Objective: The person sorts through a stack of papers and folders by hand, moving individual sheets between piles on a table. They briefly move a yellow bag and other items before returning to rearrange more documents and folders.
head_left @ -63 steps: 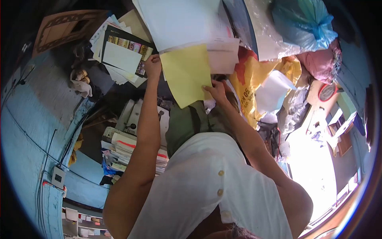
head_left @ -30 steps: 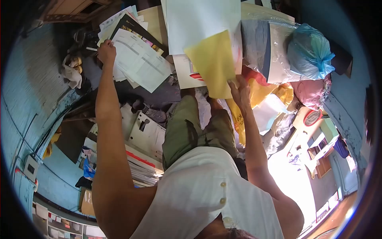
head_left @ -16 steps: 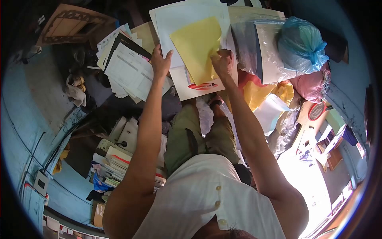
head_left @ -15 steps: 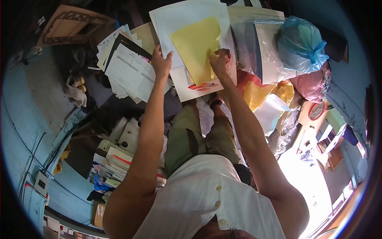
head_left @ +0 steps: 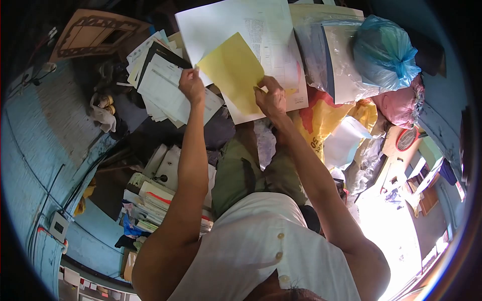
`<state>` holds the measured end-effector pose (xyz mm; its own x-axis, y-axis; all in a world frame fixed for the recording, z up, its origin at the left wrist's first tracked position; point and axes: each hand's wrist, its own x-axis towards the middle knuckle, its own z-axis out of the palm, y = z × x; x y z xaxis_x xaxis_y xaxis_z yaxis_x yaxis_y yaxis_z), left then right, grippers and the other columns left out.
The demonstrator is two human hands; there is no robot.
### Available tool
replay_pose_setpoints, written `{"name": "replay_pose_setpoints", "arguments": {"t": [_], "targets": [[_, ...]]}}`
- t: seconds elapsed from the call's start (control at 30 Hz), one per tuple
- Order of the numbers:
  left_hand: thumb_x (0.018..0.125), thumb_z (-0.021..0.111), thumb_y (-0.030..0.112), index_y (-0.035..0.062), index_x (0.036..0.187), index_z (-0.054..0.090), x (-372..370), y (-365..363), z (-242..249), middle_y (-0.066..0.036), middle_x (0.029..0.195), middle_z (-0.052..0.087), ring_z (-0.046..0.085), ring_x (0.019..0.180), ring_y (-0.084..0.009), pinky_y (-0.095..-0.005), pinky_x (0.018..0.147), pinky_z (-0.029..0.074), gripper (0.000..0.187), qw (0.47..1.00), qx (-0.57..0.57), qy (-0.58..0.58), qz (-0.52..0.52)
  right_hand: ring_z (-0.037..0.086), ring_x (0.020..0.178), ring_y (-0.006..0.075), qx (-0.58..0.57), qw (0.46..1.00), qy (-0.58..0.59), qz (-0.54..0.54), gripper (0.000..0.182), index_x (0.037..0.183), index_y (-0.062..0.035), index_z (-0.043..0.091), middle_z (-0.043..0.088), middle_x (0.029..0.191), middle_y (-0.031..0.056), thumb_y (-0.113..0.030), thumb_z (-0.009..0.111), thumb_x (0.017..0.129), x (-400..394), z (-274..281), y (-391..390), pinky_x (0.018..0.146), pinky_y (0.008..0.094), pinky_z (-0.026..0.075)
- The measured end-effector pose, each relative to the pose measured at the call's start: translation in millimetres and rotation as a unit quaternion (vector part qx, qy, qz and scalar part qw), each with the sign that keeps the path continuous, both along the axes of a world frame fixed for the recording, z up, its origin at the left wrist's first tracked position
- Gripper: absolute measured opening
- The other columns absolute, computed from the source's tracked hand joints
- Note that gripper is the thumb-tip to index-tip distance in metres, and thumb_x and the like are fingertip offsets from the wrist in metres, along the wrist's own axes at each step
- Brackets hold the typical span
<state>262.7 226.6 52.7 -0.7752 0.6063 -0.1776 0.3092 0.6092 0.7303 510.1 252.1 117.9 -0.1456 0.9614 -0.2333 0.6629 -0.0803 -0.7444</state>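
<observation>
Both hands up: the left hand (head_left: 191,86) pinches the white sheets (head_left: 236,30) at their lower corner, the right hand (head_left: 271,98) grips the yellow sheet (head_left: 232,70) fanned in front, readable.

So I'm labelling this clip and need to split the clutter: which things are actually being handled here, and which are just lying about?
In hand:
- yellow sheet, pinched by the right hand
- large white printed sheets behind it, gripped by the left hand

Lying about:
- pile of printed papers
- blue plastic bag
- yellow sack
- stack of books
- pink bundle
</observation>
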Motion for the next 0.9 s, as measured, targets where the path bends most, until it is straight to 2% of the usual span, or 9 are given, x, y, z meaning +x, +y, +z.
{"name": "replay_pose_setpoints", "arguments": {"t": [0.07, 0.2, 0.33, 0.43, 0.47, 0.57, 0.7, 0.8, 0.9], "targets": [[0.087, 0.072, 0.013, -0.0049, 0.09, 0.065, -15.0, -21.0, 7.8, -0.014, 0.085, 0.069, 0.067, 0.081, -0.0206, -0.0335, 0.072, 0.052, 0.019, 0.999, 0.014, -0.011, 0.03, 0.069, 0.083, 0.0374, -0.095, 0.994, 0.036, -0.048, 0.023, 0.095, -0.0007, 0.065, 0.07, 0.089, 0.0196, -0.016, 0.069, 0.078, 2.0, 3.6, -5.8, 0.075, 0.0439, 0.054], [0.089, 0.067, 0.006, -0.006, 0.101, 0.063, -56.8, -86.9, 1.0, -0.015, 0.089, 0.071, 0.068, 0.08, -0.0212, -0.0312, 0.072, 0.053, 0.017, 0.993, 0.045, -0.034, 0.108, 0.07, 0.08, 0.03, -0.183, 0.968, 0.142, -0.1, 0.023, 0.095, -0.0006, 0.065, 0.07, 0.086, 0.018, -0.015, 0.066, 0.078, 12.0, -8.0, -14.3, 0.072, 0.0404, 0.054], [0.09, 0.066, 0.005, -0.0052, 0.101, 0.063, -85.3, -142.4, -3.5, -0.014, 0.091, 0.07, 0.067, 0.083, -0.02, -0.0305, 0.073, 0.052, 0.015, 0.981, -0.031, -0.062, 0.183, 0.068, 0.077, 0.0251, -0.195, 0.979, 0.03, -0.057, 0.025, 0.099, 0.0009, 0.065, 0.07, 0.088, 0.0158, -0.012, 0.068, 0.078, 34.4, -20.7, -14.1, 0.073, 0.035, 0.054], [0.089, 0.067, 0.004, -0.0045, 0.1, 0.063, -88.5, -169.4, -12.4, -0.013, 0.092, 0.07, 0.065, 0.083, -0.0173, -0.0293, 0.074, 0.051, 0.014, 0.965, -0.062, -0.1, 0.233, 0.067, 0.082, 0.0231, -0.201, 0.942, 0.197, -0.185, 0.028, 0.103, 0.0031, 0.064, 0.069, 0.094, 0.0137, -0.008, 0.069, 0.077, 33.3, -33.3, -12.8, 0.074, 0.0338, 0.053], [0.09, 0.066, 0.004, -0.0042, 0.1, 0.063, -89.2, -177.4, -20.9, -0.013, 0.092, 0.07, 0.065, 0.081, -0.0171, -0.0295, 0.073, 0.051, 0.014, 0.965, -0.064, -0.101, 0.235, 0.065, 0.088, 0.0206, -0.255, 0.913, 0.22, -0.23, 0.032, 0.107, 0.0041, 0.063, 0.068, 0.101, 0.0132, -0.005, 0.069, 0.077, 26.0, -16.5, -1.1, 0.078, 0.032, 0.052], [0.09, 0.066, 0.004, -0.0038, 0.1, 0.063, -85.1, -186.7, -33.2, -0.013, 0.091, 0.07, 0.064, 0.08, -0.0165, -0.0295, 0.072, 0.051, 0.013, 0.967, -0.047, -0.107, 0.226, 0.065, 0.09, 0.0196, -0.202, 0.934, 0.203, -0.211, 0.035, 0.11, 0.0036, 0.062, 0.068, 0.103, 0.0136, -0.004, 0.069, 0.077, 12.2, -34.3, 23.1, 0.08, 0.03, 0.052], [0.089, 0.066, 0.004, -0.0037, 0.101, 0.063, -78.7, -180.3, -19.1, -0.012, 0.091, 0.07, 0.064, 0.08, -0.0155, -0.0288, 0.072, 0.049, 0.014, 0.973, -0.086, -0.082, 0.199, 0.067, 0.093, 0.0298, -0.175, 0.962, -0.075, -0.198, 0.063, 0.118, 0.0009, 0.056, 0.068, 0.103, 0.018, -0.025, 0.084, 0.067, -27.7, -44.5, 64.5, 0.085, 0.0406, 0.052], [0.089, 0.066, 0.004, -0.0036, 0.101, 0.063, -70.8, -178.3, -11.6, -0.01, 0.09, 0.07, 0.062, 0.079, -0.0143, -0.0281, 0.07, 0.048, 0.014, 0.972, -0.08, -0.1, 0.199, 0.061, 0.101, 0.0345, -0.216, 0.943, -0.153, -0.203, 0.079, 0.115, 0.0002, 0.05, 0.061, 0.106, 0.0197, -0.037, 0.09, 0.057, -64.9, -37.9, 81.3, 0.087, 0.0454, 0.05], [0.09, 0.065, 0.004, -0.004, 0.1, 0.063, -65.4, -179.0, -13.6, -0.009, 0.089, 0.069, 0.062, 0.079, -0.0139, -0.0272, 0.071, 0.048, 0.013, 0.967, -0.06, -0.123, 0.217, 0.051, 0.108, 0.0346, -0.132, 0.941, -0.257, -0.176, 0.085, 0.111, 0.0004, 0.046, 0.051, 0.112, 0.0192, -0.041, 0.092, 0.053, -87.9, -43.1, 82.5, 0.087, 0.0449, 0.048]]}}
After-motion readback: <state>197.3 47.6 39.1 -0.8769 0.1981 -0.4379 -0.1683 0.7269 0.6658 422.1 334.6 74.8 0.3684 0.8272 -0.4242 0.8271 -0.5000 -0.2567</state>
